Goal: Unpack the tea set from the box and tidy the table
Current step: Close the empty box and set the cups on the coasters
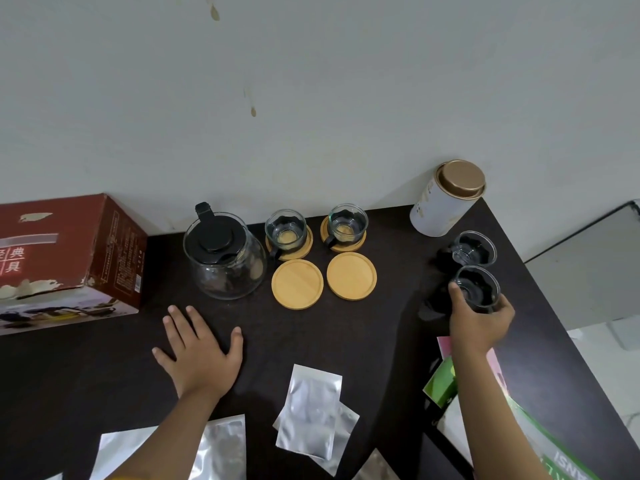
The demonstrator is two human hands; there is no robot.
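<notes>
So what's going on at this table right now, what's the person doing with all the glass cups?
A person is laying out a tea set on a dark table. Their right hand grips a glass cup near the right edge, beside another loose cup. The left hand rests flat and empty. Two cups already sit on wooden coasters, and two bare coasters wait in front, next to the glass teapot. The red box lies at the left.
</notes>
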